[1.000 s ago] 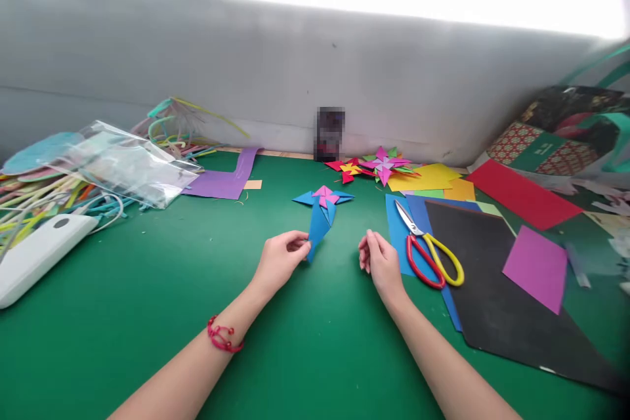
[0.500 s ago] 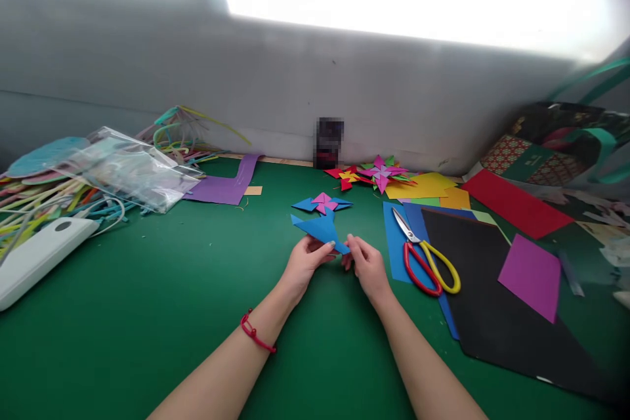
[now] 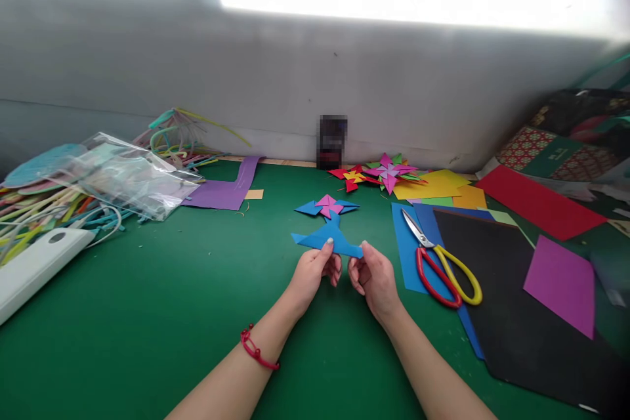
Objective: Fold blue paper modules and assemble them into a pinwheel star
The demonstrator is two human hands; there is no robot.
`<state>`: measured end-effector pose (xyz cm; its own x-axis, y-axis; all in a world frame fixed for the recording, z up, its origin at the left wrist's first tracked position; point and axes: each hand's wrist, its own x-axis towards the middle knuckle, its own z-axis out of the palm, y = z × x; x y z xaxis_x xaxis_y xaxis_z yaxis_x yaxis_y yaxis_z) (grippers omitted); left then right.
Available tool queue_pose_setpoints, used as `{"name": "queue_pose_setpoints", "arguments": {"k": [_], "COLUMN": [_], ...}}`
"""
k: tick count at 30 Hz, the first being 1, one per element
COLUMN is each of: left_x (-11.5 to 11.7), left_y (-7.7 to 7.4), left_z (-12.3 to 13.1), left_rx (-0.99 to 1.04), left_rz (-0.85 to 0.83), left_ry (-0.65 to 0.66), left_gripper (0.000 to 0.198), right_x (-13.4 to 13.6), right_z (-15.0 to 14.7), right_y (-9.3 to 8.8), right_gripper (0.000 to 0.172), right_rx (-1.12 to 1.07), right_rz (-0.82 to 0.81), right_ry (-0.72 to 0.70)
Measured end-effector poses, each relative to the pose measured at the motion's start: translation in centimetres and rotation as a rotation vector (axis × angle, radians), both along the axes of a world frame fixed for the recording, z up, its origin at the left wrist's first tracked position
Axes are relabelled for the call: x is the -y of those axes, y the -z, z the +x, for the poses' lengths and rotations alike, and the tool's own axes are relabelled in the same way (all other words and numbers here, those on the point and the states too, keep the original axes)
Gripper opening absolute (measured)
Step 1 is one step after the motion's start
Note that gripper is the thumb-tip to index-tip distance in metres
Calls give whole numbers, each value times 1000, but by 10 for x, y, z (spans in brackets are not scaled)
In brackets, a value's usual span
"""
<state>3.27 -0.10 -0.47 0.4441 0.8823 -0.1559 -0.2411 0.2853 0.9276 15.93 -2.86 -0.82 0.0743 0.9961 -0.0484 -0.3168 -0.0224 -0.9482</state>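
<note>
A folded blue paper piece is held up over the green table. My left hand, a red bracelet on its wrist, pinches its lower middle between thumb and fingers. At the piece's right tip, my right hand has thumb and forefinger closed on the paper, the other fingers curled. Just behind lies a pink and blue folded star, partly hidden by the blue paper. Farther back are a red and yellow star and a pink star with green points.
Scissors with red and yellow handles lie on blue sheets and a black board at right. Purple, red and yellow papers are nearby. At left are a clear bag, a white device and colourful strips.
The blue paper has turned so that its long edge lies flatter. My right hand has moved slightly right and now grips the tip. The view has shifted a little.
</note>
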Motion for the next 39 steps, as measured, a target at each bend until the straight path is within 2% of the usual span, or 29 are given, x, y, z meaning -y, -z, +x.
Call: {"name": "queue_pose_setpoints", "arguments": {"k": [3,8,14,17,20,24,39], "left_x": [7,11,9,10,12,15,12], "left_y": [0,-1,-5,-6,-6,-7,-5], "left_z": [7,9,5,5,7,8,8], "left_rx": [-26,-51,-69,-105,-128,-156,-154], "left_rz": [62,81,3,8,18,21,25], "left_ry": [-84,-32,-11,-9,-9,-42,6], "left_gripper": [47,45,53,53,53,56,57], "right_x": [2,0,0,1,1,-1,-1], "right_z": [-8,-5,-3,-5,-7,-7,-6], "right_y": [1,-1,-1,-3,-5,-3,-2], "right_gripper": [34,44,45,43,39,43,49], "right_rx": [14,144,213,231,226,159,192], "right_rz": [2,42,66,83,76,26,21], "right_ry": [-45,-76,-3,-29,-95,-122,-107]}}
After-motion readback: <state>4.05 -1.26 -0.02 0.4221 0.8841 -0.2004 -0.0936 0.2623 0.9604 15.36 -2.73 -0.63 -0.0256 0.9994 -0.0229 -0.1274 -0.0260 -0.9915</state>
